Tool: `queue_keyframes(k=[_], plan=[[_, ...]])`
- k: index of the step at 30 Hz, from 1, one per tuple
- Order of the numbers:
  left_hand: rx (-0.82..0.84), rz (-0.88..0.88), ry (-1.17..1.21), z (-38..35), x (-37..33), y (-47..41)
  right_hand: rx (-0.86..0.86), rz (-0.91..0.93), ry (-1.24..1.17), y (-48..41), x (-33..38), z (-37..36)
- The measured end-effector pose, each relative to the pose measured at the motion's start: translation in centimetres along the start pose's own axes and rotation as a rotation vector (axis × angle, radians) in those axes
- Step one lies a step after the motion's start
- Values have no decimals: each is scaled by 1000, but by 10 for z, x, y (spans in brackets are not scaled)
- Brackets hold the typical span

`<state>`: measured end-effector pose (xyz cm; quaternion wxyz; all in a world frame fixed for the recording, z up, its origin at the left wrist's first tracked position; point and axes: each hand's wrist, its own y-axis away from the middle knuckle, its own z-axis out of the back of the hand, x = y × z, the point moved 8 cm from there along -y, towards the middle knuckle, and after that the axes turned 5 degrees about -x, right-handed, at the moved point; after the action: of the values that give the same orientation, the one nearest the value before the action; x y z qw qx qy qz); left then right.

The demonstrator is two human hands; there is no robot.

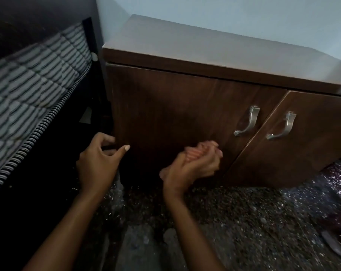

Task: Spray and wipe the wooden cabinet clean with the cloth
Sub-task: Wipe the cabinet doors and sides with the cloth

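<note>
Obscured and cut-off items, head view.
Right hand (193,163) motion-blurred; pinkish cloth (202,148) bunched inside it, mostly hidden. Cabinet (185,106) right door runs past the frame edge. Lower left beneath the bed (28,85) too dark to read.

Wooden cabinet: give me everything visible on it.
The wooden cabinet is low, dark brown with a wood-grain look, and has a flat, paler-lit top slab overhanging two doors, both shut. Each door carries one curved silver handle, the pair flanking the centre seam. It stands on a speckled floor against a pale wall, beside a bed. The right hand presses a pinkish cloth against the left door's lower part; the left hand is by its lower left edge, contact unclear.
</note>
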<state>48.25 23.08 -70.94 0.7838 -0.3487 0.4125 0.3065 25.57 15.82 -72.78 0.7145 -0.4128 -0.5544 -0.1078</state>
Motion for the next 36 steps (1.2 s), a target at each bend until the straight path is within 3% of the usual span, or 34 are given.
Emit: queue_keyframes(k=[4, 8, 11, 14, 18, 22, 24, 27, 31, 36], plan=[[76, 142, 261, -6, 15, -14, 415, 751, 202, 77, 49, -45], [125, 257, 474, -8, 18, -14, 853, 1649, 242, 145, -8, -57], [103, 242, 493, -9, 17, -15, 1008, 2003, 459, 121, -77, -42], [26, 202, 469, -13, 16, -8, 1059, 2114, 591, 70, -115, -14], [-71, 90, 295, -17, 4, 15, 1085, 2031, 739, -10, -140, 23], [-82, 69, 254, -22, 4, 25, 1031, 1776, 967, -86, -159, 62], [-78, 60, 243, -25, 6, 28, 973, 1481, 1086, -126, -170, 80], [-60, 46, 217, -31, 8, 33, 702, 836, 1164, -184, -173, 120], [-70, 46, 225, -35, 7, 32, 291, 369, 809, -218, -128, 172], [-129, 7, 214, -36, 17, 30, -61, 271, 238, -262, -21, 187]])
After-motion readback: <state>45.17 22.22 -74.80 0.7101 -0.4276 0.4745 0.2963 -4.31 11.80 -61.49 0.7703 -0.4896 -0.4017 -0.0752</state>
